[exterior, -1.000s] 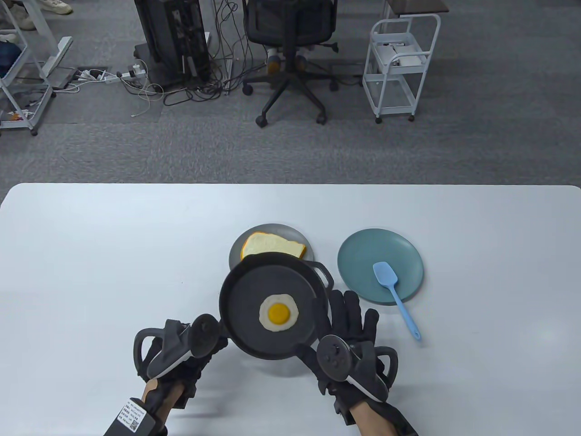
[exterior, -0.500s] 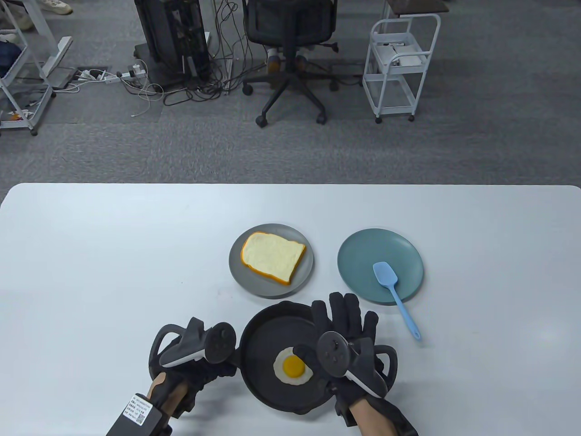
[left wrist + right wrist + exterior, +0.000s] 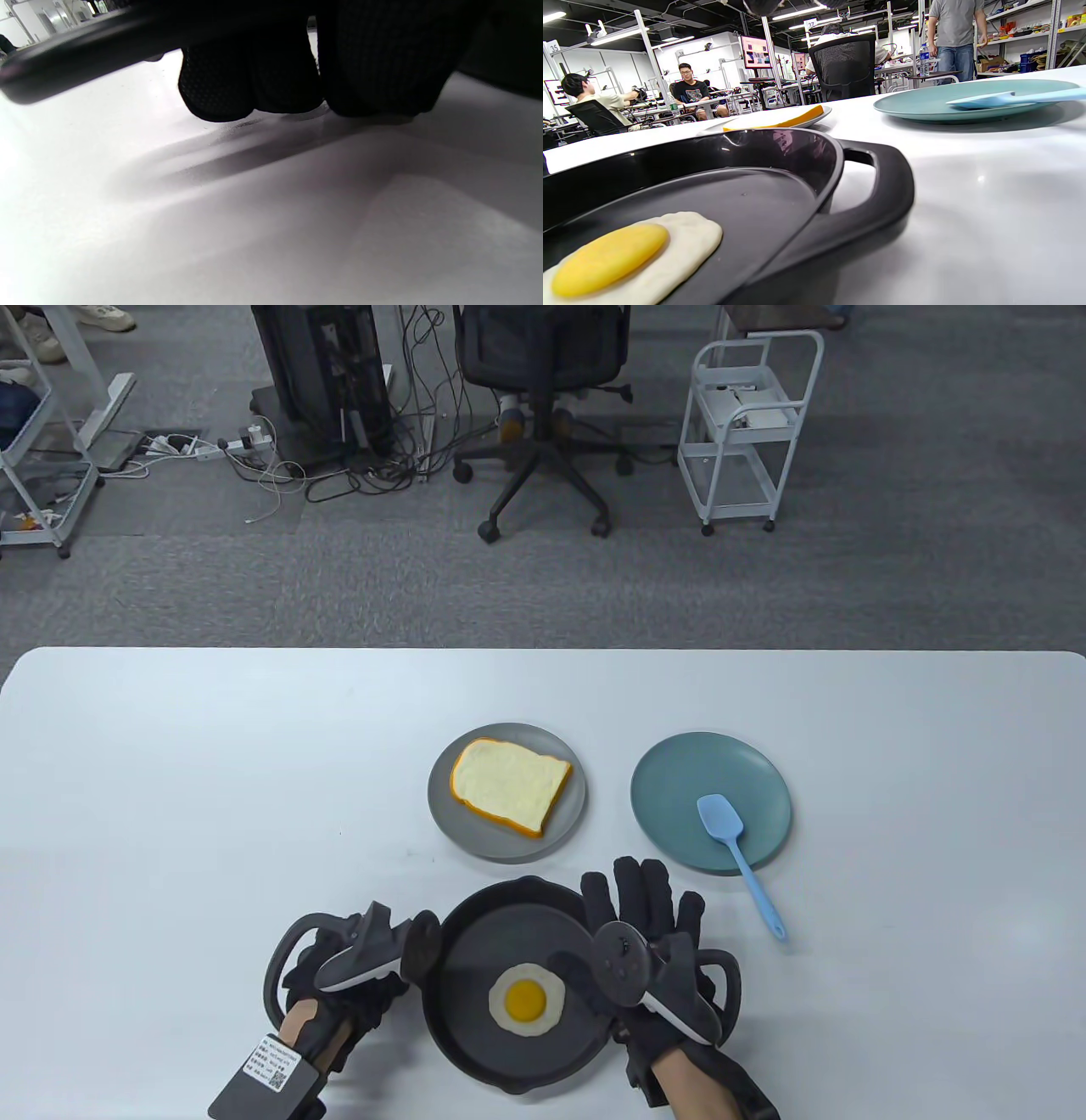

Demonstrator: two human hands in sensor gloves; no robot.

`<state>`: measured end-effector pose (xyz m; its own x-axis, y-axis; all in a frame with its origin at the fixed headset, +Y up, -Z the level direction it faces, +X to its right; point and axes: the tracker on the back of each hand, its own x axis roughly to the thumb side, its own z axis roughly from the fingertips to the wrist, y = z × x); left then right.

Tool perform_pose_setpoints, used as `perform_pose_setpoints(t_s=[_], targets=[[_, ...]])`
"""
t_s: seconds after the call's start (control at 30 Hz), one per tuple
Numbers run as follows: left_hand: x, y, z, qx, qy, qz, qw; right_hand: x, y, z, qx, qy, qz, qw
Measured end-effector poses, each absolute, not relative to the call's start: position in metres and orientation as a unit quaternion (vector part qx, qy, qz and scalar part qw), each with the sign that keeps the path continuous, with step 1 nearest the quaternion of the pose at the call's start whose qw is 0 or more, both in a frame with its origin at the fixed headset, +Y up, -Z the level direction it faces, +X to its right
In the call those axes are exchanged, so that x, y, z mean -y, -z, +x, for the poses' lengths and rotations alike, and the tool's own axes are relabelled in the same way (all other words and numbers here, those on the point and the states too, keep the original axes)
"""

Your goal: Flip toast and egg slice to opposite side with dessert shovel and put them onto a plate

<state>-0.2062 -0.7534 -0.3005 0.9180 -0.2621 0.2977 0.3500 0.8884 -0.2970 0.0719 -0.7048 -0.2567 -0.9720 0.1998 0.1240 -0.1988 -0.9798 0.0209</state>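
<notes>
Egg slice (image 3: 526,999) sits sunny side up in the black skillet (image 3: 475,1035) right in front of me, a little toward my right. The toast (image 3: 509,785) lies on the grey plate (image 3: 441,806) beyond the pan, and the blue dessert shovel (image 3: 736,851) rests with its blade on the teal plate (image 3: 670,780), its handle running off the rim toward me onto the white table (image 3: 170,780).

My left hand (image 3: 339,984) is at the pan's left side. The left wrist view shows my fingers (image 3: 250,89) curled low over the tabletop with the dark handle across the top of the frame, but I cannot tell whether they actually grip it. My right hand (image 3: 653,933) lies beside the pan's right rim with its fingers (image 3: 645,891) extended and holding nothing; the loop handle (image 3: 882,186) shows just beside it in the right wrist view.

Judging by looks, the egg is a thin, floppy fake that should weigh little and may slide on the smooth pan floor, so I would slip the blade well under its middle. The toast looks thicker and spongy, likely stiffer; I would go in under a long edge. The shovel seems light and slightly flexible, and its slim handle near the end is where I would pinch it.
</notes>
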Motion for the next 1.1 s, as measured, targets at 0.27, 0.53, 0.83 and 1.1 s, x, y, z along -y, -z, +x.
perform_pose_setpoints(t_s=[0.27,0.53,0.83,1.1], targets=[[0.753,0.3,-0.21,0.124,0.131,-0.214,0.96,0.708,0.257,0.069,-0.022,-0.994,0.065,0.09],[0.729,0.295,-0.219,0.129,0.099,-0.241,0.957,0.708,0.257,0.069,-0.035,-0.994,0.065,0.086],[0.708,0.295,-0.241,0.124,0.027,-0.133,0.983,0.709,0.257,0.068,-0.038,-0.994,0.064,0.082],[0.718,0.303,-0.262,0.098,-0.017,-0.082,0.992,0.701,0.266,0.079,-0.015,-0.997,0.019,0.076]])
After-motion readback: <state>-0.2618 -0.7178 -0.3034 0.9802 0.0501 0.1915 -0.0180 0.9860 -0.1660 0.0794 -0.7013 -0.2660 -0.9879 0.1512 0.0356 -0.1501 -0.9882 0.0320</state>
